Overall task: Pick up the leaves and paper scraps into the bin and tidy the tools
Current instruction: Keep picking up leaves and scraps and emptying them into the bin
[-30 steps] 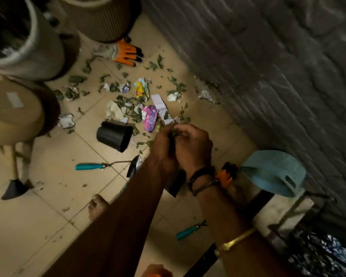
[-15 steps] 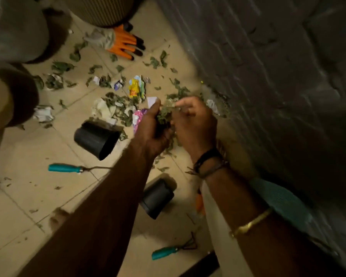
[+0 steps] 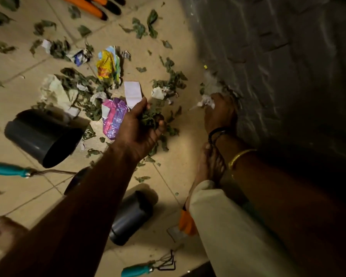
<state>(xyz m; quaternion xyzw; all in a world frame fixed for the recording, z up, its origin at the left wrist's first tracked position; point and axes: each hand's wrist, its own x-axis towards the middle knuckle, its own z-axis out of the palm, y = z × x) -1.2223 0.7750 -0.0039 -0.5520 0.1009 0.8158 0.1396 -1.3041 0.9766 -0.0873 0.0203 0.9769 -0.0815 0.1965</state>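
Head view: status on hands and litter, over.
Left hand grips leaves. Right hand pinches paper scrap by wall. Pink wrapper loose nearby; bin unseen.

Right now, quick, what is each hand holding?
Left hand: closed round a bunch of leaves.
Right hand: pinching a crumpled paper scrap.

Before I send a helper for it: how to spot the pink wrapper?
On the tiled floor, look between the larger tipped grey pot and the left hand. The pink wrapper lies there: crinkled, pink-purple, unlike the yellow wrapper beyond.
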